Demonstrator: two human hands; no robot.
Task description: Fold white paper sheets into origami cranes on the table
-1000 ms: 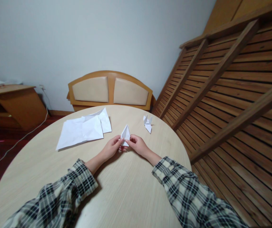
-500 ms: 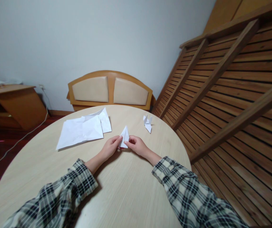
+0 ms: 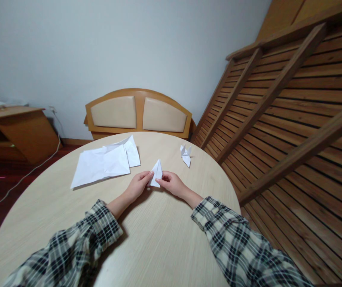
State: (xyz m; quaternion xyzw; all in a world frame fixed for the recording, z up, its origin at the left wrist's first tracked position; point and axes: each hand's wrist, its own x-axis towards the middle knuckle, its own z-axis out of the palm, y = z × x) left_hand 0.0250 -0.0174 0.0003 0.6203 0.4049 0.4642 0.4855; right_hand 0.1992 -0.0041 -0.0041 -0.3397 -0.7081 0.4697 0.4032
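A small piece of folded white paper (image 3: 157,172), pointed at its far end, is held between my two hands just above the table. My left hand (image 3: 139,186) pinches its left edge, thumb on top. From the right, my right hand (image 3: 174,184) grips the other edge, its thumb lying on the lower part of the paper. The fingers beneath the paper are mostly hidden. Beyond my right hand a folded paper figure (image 3: 185,156) with upright points stands on the table. Several white sheets (image 3: 102,165) lie overlapping to the left of my hands.
The round light-wood table (image 3: 159,247) fills the foreground. Behind it stands a headboard (image 3: 139,95) with two cream panels against the wall. A slatted wooden frame (image 3: 278,95) leans along the right side. At far left are a wooden desk (image 3: 36,133) and a white cable (image 3: 24,174).
The folded paper has tilted slightly between my fingers and its tip has shifted a little. Both hands stay in nearly the same place.
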